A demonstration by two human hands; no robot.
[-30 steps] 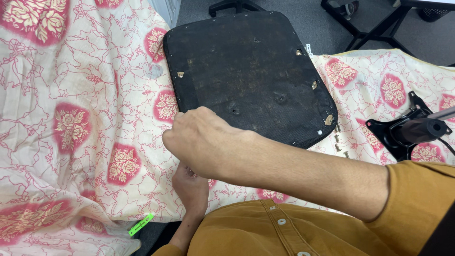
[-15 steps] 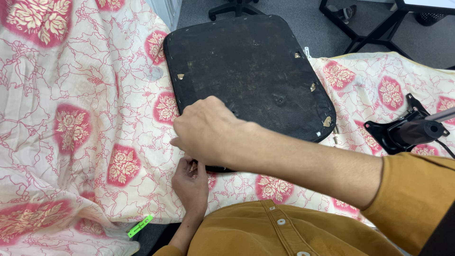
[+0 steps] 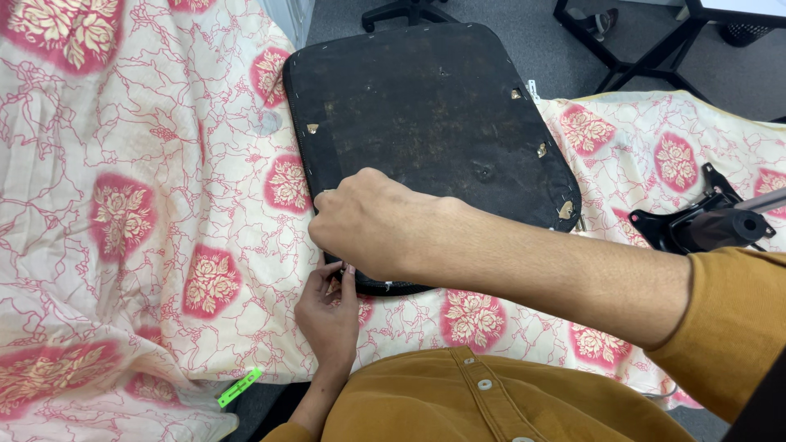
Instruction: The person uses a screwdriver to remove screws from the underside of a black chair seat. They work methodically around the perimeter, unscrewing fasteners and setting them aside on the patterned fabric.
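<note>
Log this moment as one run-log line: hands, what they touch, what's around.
right hand: on near corner of black seat pan | left hand: fingertips at same corner | under: floral cloth | right: black chair mechanism

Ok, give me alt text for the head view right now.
Both hands meet at the near edge of a black seat pan lying underside up on a floral cloth: right hand over the corner, left hand pinching beneath it. A black chair mechanism lies at right.

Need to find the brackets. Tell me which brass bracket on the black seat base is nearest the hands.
The left-edge bracket, alone near the right hand; others line the right edge.
</note>
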